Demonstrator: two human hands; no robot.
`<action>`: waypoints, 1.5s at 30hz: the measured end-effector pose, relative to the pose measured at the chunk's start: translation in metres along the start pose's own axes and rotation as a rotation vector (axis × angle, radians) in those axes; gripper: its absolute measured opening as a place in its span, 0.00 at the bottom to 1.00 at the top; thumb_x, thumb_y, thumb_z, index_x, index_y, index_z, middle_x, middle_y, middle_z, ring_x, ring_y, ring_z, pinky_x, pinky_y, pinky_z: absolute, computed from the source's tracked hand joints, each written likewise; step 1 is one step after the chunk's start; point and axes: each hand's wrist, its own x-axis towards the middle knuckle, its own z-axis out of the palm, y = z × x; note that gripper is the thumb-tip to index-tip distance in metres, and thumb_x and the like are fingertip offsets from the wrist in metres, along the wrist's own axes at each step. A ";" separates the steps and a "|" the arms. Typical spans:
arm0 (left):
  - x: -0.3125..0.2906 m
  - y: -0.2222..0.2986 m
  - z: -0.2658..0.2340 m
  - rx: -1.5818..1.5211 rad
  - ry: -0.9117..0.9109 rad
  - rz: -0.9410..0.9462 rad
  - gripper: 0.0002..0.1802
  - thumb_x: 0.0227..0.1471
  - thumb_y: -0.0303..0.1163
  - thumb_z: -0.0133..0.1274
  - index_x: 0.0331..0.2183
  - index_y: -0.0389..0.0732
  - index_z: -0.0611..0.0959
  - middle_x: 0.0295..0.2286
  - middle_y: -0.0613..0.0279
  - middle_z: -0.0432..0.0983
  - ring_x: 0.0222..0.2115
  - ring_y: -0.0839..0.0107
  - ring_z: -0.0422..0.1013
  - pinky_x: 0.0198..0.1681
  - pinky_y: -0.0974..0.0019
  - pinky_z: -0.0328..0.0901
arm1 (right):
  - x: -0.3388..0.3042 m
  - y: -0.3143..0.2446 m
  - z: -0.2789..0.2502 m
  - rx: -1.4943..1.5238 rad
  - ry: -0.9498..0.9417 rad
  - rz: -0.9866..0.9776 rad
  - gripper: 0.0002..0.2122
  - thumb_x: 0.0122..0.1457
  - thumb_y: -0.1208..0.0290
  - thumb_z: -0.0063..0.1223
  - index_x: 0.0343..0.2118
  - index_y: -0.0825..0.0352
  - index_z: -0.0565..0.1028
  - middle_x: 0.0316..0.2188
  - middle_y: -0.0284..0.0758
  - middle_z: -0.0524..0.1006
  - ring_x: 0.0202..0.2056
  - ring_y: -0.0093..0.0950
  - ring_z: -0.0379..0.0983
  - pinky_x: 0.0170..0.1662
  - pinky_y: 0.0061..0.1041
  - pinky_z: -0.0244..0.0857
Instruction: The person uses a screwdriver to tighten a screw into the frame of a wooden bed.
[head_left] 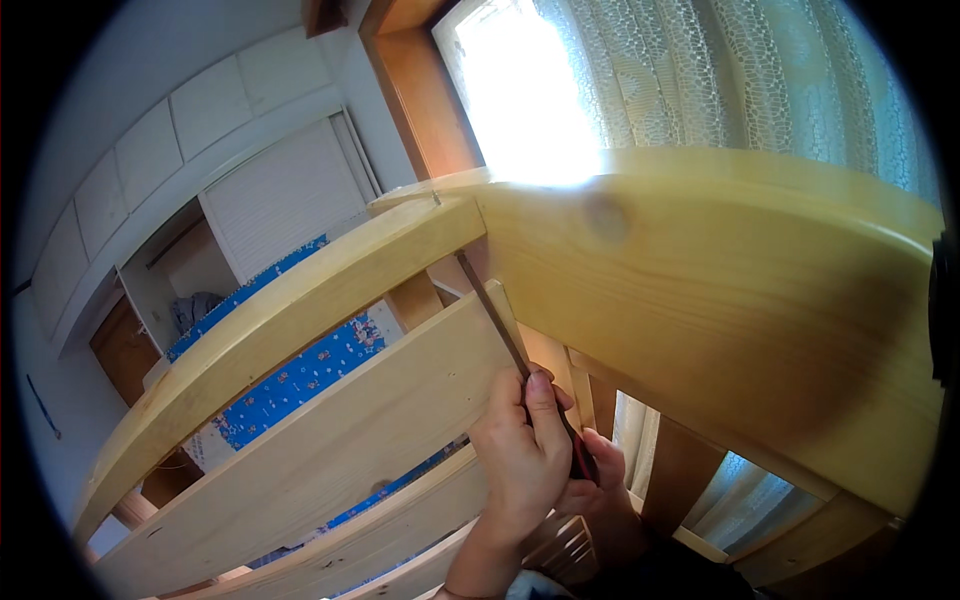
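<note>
A long screwdriver point(492, 312) with a dark shaft and a black-and-red handle slants up to the left. Its tip meets the underside of a curved wooden rail point(300, 275), close to where that rail joins a broad varnished wooden panel point(700, 270). Around the lower shaft, my left hand point(518, 440) is closed, the thumb lying along it. Below and to the right, my right hand point(600, 475) grips the handle, partly hidden behind the left hand. Just left of the shaft runs a flat wooden slat point(340, 430). Any screw at the tip is too hidden to make out.
More slats point(400, 510) lie below, with blue patterned fabric point(300, 395) behind them. Wooden uprights point(685, 475) stand under the panel at the right. A bright window point(520, 90) with a lace curtain point(700, 80) is behind; a white cupboard point(285, 190) stands at the far left.
</note>
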 end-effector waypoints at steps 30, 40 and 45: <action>-0.006 0.000 -0.008 0.159 0.011 0.002 0.09 0.56 0.27 0.43 0.33 0.31 0.75 0.21 0.60 0.73 0.23 0.78 0.69 0.27 0.76 0.63 | 0.016 0.014 0.028 -0.293 0.325 -0.252 0.13 0.57 0.63 0.39 0.25 0.68 0.68 0.12 0.29 0.63 0.12 0.15 0.56 0.15 0.15 0.48; -0.003 0.003 -0.006 0.009 -0.036 -0.072 0.11 0.57 0.29 0.42 0.34 0.31 0.75 0.21 0.60 0.74 0.24 0.77 0.69 0.27 0.76 0.63 | 0.029 0.023 0.041 -1.551 0.816 -0.884 0.08 0.45 0.74 0.56 0.24 0.72 0.70 0.11 0.33 0.61 0.16 0.17 0.61 0.19 0.19 0.56; 0.000 -0.001 0.001 0.010 -0.005 -0.024 0.11 0.57 0.29 0.42 0.31 0.31 0.75 0.20 0.60 0.74 0.22 0.77 0.69 0.27 0.75 0.63 | 0.033 0.019 0.041 -1.759 0.828 -1.142 0.08 0.44 0.75 0.57 0.27 0.71 0.72 0.12 0.33 0.64 0.16 0.18 0.62 0.20 0.18 0.57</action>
